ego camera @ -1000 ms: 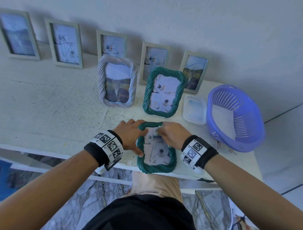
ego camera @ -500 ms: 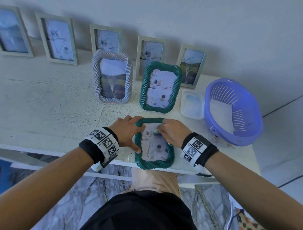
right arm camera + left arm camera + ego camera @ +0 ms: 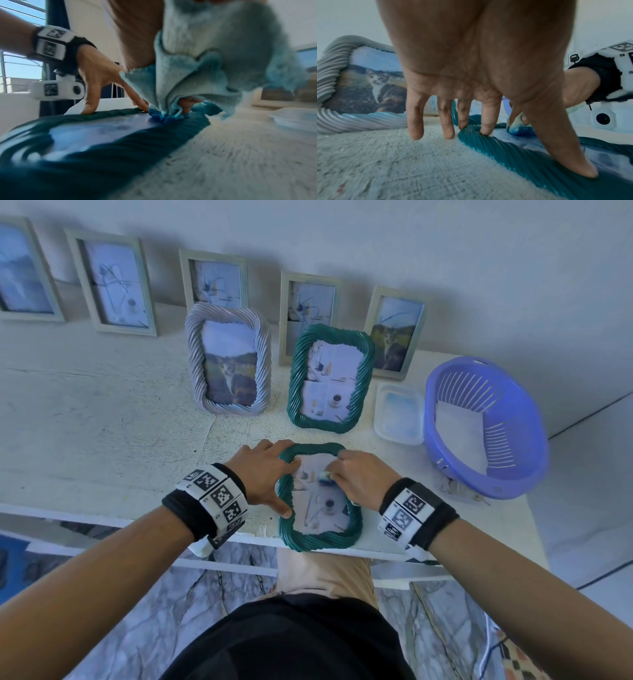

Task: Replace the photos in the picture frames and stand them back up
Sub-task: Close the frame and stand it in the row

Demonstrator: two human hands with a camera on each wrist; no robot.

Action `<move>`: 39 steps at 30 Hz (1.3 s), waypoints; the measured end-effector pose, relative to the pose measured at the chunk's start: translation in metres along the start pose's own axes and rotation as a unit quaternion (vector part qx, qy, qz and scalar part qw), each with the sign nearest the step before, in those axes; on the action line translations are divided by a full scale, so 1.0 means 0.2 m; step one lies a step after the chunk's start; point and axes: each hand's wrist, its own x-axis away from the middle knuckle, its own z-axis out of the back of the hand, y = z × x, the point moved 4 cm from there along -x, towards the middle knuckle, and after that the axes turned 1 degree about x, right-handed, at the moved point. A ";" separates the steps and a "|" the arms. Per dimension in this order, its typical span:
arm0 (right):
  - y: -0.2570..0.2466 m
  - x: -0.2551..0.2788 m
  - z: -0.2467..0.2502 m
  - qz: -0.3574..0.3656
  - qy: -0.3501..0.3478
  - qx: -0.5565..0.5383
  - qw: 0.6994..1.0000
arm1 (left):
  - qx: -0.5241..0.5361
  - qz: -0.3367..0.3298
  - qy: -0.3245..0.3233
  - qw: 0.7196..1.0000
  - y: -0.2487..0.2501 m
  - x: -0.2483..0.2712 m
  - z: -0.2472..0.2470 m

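A green twisted-rim picture frame (image 3: 320,539) lies flat, face up, at the table's near edge, a photo showing through its glass. My left hand (image 3: 265,474) presses on its left rim with straight spread fingers (image 3: 489,121), thumb farther down the rim. My right hand (image 3: 359,477) grips a bunched light blue cloth (image 3: 197,67) and presses it on the glass near the frame's top. A second green frame (image 3: 330,378) and a grey twisted frame (image 3: 227,368) with a cat photo stand upright behind.
Several plain pale frames (image 3: 111,282) lean against the wall at the back. A clear plastic tub (image 3: 399,414) and a purple basket (image 3: 486,428) sit at the right. The table edge (image 3: 239,537) runs just under my wrists.
Both hands stay on the flat green frame; the right hand with the cloth has shifted slightly over the upper glass. The camera view has tilted a little.
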 end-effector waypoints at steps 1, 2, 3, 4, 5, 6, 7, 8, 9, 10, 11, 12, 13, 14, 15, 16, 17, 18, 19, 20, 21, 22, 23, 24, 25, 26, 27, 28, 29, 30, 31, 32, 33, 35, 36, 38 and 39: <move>0.02 -0.02 0.00 -0.018 0.008 -0.018 1.000 | 0.000 0.001 0.000 1.000 0.00 0.00 0.00; 0.02 -0.02 0.00 -0.031 0.013 -0.039 0.999 | 0.001 0.003 0.000 1.000 0.00 0.00 0.00; 0.02 0.00 -0.02 -0.038 0.015 -0.066 0.997 | 0.002 0.004 -0.001 1.000 0.00 0.00 0.00; 0.01 0.03 -0.04 -0.037 0.014 -0.093 0.995 | 0.003 0.007 -0.002 1.000 0.00 0.00 0.00; 0.00 0.07 -0.06 -0.029 0.009 -0.114 0.993 | 0.005 0.008 -0.003 1.000 0.01 0.00 0.00; -0.02 0.12 -0.08 -0.019 -0.002 -0.127 0.992 | 0.007 0.009 -0.005 1.000 0.01 0.00 0.00; -0.03 0.16 -0.10 -0.005 -0.012 -0.134 0.991 | 0.007 0.009 -0.007 1.000 0.00 0.00 0.00; -0.05 0.20 -0.11 0.010 -0.023 -0.133 0.991 | 0.005 0.009 -0.007 1.000 0.00 -0.01 0.01; -0.05 0.22 -0.12 0.022 -0.029 -0.129 0.991 | 0.002 0.009 -0.007 1.000 0.00 -0.01 0.01; -0.05 0.23 -0.11 0.030 -0.032 -0.121 0.992 | 0.000 0.008 -0.006 1.000 0.01 0.00 0.01; -0.05 0.22 -0.10 0.030 -0.033 -0.110 0.993 | -0.002 0.006 -0.004 1.000 0.01 0.00 0.01; -0.05 0.20 -0.08 0.026 -0.028 -0.096 0.995 | -0.002 0.005 -0.003 1.000 0.01 0.00 0.01; -0.04 0.16 -0.06 0.018 -0.020 -0.081 0.996 | -0.001 0.004 -0.003 1.000 0.01 0.00 0.01; -0.03 0.12 -0.04 0.004 -0.009 -0.068 0.998 | 0.001 0.004 -0.004 1.000 0.02 0.00 0.02; -0.02 0.08 -0.03 -0.014 0.004 -0.067 0.998 | 0.004 0.004 -0.005 1.000 0.02 0.00 0.02; -0.01 0.06 -0.02 -0.030 0.011 -0.070 0.997 | 0.006 0.005 -0.006 1.000 0.02 0.00 0.02; -0.01 0.05 -0.01 -0.036 0.018 -0.071 0.997 | 0.008 0.006 -0.006 1.000 0.02 0.00 0.02; -0.02 0.05 -0.01 -0.034 0.018 -0.070 0.997 | 0.011 0.007 -0.007 1.000 0.02 0.01 0.02; -0.04 0.07 -0.02 -0.023 0.015 -0.068 0.997 | 0.013 0.007 -0.006 1.000 0.02 0.01 0.02; -0.07 0.10 -0.02 -0.002 0.009 -0.071 0.997 | 0.016 0.007 -0.005 1.000 0.02 0.01 0.02; -0.11 0.14 -0.04 0.026 0.003 -0.080 0.996 | 0.016 0.007 -0.003 1.000 0.02 0.01 0.02; -0.14 0.18 -0.05 0.052 -0.004 -0.090 0.995 | 0.017 0.007 -0.001 1.000 0.02 0.01 0.02; -0.16 0.21 -0.06 0.070 -0.013 -0.094 0.993 | 0.017 0.005 -0.001 1.000 0.02 0.01 0.02; -0.17 0.22 -0.07 0.079 -0.024 -0.082 0.993 | 0.016 0.004 -0.001 1.000 0.02 0.01 0.02; -0.16 0.21 -0.06 0.083 -0.028 -0.062 0.994 | 0.014 0.003 0.000 1.000 0.02 0.01 0.02; -0.15 0.18 -0.06 0.077 -0.026 -0.041 0.996 | 0.012 0.003 0.000 1.000 0.01 0.00 0.02; -0.13 0.13 -0.05 0.062 -0.016 -0.031 0.997 | 0.011 0.002 0.001 1.000 0.01 0.00 0.02; -0.11 0.09 -0.03 0.042 -0.003 -0.021 0.999 | 0.010 0.002 0.003 1.000 0.01 0.00 0.02; -0.10 0.05 -0.02 0.024 0.012 -0.018 0.999 | 0.011 0.003 0.005 1.000 0.01 0.00 0.02; -0.10 0.02 -0.01 0.012 0.020 -0.016 1.000 | 0.013 0.004 0.005 1.000 0.01 0.00 0.01; -0.10 0.01 -0.01 0.010 0.020 -0.017 1.000 | 0.015 0.006 0.004 1.000 0.01 0.00 0.01; -0.12 0.02 -0.01 0.019 0.015 -0.017 1.000 | 0.016 0.007 0.003 1.000 0.01 0.00 0.01; -0.15 0.05 -0.02 0.038 0.009 -0.022 0.999 | 0.016 0.007 0.002 1.000 0.01 0.00 0.01; -0.19 0.13 -0.04 0.092 -0.012 -0.041 0.995 | 0.015 0.009 0.001 1.000 0.01 0.00 0.01; -0.19 0.17 -0.04 0.114 -0.028 -0.043 0.992 | 0.015 0.009 0.001 1.000 0.00 0.00 0.01; -0.17 0.18 -0.05 0.126 -0.054 -0.021 0.990 | 0.012 0.008 -0.001 1.000 0.00 0.00 0.01; -0.14 0.15 -0.04 0.120 -0.051 -0.009 0.991 | 0.010 0.008 -0.002 1.000 0.00 0.00 0.01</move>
